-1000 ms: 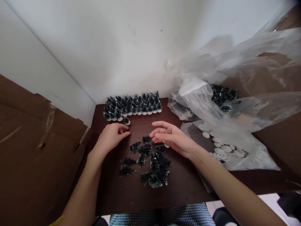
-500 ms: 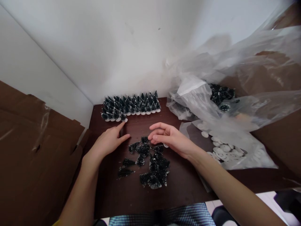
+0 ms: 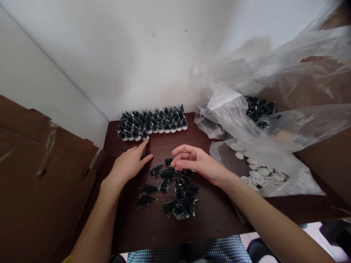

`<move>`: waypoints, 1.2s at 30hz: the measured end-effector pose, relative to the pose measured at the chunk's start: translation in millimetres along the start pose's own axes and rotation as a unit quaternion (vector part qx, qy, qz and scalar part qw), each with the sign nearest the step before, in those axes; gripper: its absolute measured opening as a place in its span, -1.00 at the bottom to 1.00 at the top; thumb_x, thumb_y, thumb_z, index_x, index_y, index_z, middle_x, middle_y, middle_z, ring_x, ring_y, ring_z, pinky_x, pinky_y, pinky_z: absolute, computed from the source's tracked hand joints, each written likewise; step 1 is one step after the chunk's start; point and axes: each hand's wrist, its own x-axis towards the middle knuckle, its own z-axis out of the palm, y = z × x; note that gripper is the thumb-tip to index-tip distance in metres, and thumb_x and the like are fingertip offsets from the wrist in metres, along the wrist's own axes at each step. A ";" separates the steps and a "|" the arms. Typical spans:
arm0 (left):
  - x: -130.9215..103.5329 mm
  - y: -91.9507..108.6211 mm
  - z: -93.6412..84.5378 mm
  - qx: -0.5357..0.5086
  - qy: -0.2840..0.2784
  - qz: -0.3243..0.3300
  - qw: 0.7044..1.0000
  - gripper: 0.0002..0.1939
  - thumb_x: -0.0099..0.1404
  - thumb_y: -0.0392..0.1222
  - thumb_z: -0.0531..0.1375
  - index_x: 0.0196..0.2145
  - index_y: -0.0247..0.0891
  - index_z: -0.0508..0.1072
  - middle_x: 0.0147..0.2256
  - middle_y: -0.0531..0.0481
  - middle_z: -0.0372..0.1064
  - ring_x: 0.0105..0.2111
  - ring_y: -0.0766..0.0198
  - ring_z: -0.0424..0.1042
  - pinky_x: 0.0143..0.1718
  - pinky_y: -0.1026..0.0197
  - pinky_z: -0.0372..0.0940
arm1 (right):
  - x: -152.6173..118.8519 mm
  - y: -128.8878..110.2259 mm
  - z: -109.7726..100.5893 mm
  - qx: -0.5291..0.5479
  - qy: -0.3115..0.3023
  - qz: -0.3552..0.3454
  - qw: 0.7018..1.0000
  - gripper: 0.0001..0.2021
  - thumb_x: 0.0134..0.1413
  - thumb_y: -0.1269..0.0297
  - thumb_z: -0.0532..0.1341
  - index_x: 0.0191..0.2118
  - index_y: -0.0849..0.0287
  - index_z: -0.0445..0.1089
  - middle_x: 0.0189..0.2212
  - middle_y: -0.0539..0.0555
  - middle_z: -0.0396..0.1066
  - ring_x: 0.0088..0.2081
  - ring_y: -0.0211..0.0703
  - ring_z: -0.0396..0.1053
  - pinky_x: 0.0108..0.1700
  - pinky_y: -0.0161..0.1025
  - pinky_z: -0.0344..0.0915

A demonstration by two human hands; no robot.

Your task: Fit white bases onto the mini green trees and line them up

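Small dark green trees with white-flecked tips and round white bases stand in tight rows (image 3: pixel 159 120) against the wall. My left hand (image 3: pixel 128 162) is open, its index fingertip at the white base of the front tree (image 3: pixel 144 134); thumb and index are spread. My right hand (image 3: pixel 196 160) hovers over the top of a loose pile, fingers curved and apart, with nothing visible in it. The loose trees (image 3: pixel 182 197) lie on their sides on the dark brown table (image 3: pixel 137 233), two of them (image 3: pixel 146 199) apart at the left.
A clear plastic bag (image 3: pixel 296 175) on the right has white discs (image 3: pixel 263 171) at its opening. Behind it more trees (image 3: pixel 259 109) lie among plastic. Cardboard stands at the left (image 3: pixel 41 175) and right (image 3: pixel 329 157). A white wall (image 3: pixel 164 54) closes off the back.
The front tree at my left fingertip now stands more upright and slightly back in line. My left hand has moved slightly right and up; my right hand has shifted slightly left.
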 end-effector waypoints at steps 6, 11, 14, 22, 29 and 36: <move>-1.8 12.1 -1.1 0.041 0.001 -0.034 0.999 -0.34 0.43 0.20 -0.06 0.40 0.05 -0.06 0.12 -0.17 0.38 0.01 -0.22 0.45 -0.08 -0.11 0.35 | -1.9 -2.0 2.5 -0.021 0.001 0.007 1.000 -0.70 -0.02 0.32 0.40 -0.14 0.16 0.39 -0.30 0.05 0.56 -0.31 -0.26 0.47 -0.17 -0.25 0.32; -1.5 16.1 -1.2 0.055 -0.003 -0.046 0.997 -0.31 0.44 0.21 -0.09 0.42 -0.01 -0.11 0.10 -0.19 0.41 -0.01 -0.25 0.46 -0.08 -0.15 0.35 | -2.8 -3.5 3.3 -0.028 -0.006 0.011 1.000 -0.72 -0.01 0.33 0.39 -0.15 0.17 0.40 -0.30 0.06 0.56 -0.30 -0.26 0.46 -0.18 -0.24 0.33; -1.1 16.1 -0.4 0.060 -0.001 -0.046 0.997 -0.31 0.44 0.20 -0.09 0.41 -0.06 -0.09 0.11 -0.22 0.41 -0.01 -0.24 0.45 -0.08 -0.14 0.35 | -2.6 -3.4 3.2 -0.024 -0.012 0.013 1.000 -0.72 -0.02 0.34 0.39 -0.15 0.17 0.40 -0.29 0.06 0.56 -0.31 -0.26 0.46 -0.19 -0.25 0.33; -2.4 17.7 -3.1 0.050 -0.008 -0.049 0.998 -0.29 0.43 0.20 -0.09 0.42 -0.11 -0.09 0.07 -0.25 0.44 0.00 -0.25 0.45 -0.09 -0.13 0.35 | -2.6 -2.6 2.3 -0.021 -0.020 0.006 1.000 -0.74 0.02 0.32 0.38 -0.15 0.17 0.41 -0.28 0.07 0.56 -0.29 -0.24 0.46 -0.16 -0.23 0.34; -2.1 18.3 -3.7 0.051 -0.006 -0.056 0.997 -0.29 0.43 0.21 -0.08 0.42 -0.10 -0.08 0.06 -0.27 0.45 -0.02 -0.24 0.47 -0.11 -0.09 0.35 | -3.2 -4.4 3.8 -0.027 -0.015 0.010 0.999 -0.75 0.01 0.32 0.39 -0.16 0.17 0.42 -0.28 0.08 0.55 -0.28 -0.24 0.46 -0.16 -0.23 0.34; -1.5 19.2 -2.6 0.052 -0.003 -0.053 0.997 -0.31 0.43 0.24 -0.11 0.41 -0.03 -0.05 0.06 -0.24 0.45 -0.01 -0.26 0.46 -0.09 -0.13 0.34 | -3.7 -4.9 3.5 -0.031 -0.017 0.011 0.999 -0.75 0.02 0.31 0.38 -0.16 0.17 0.42 -0.28 0.07 0.56 -0.28 -0.25 0.46 -0.16 -0.24 0.34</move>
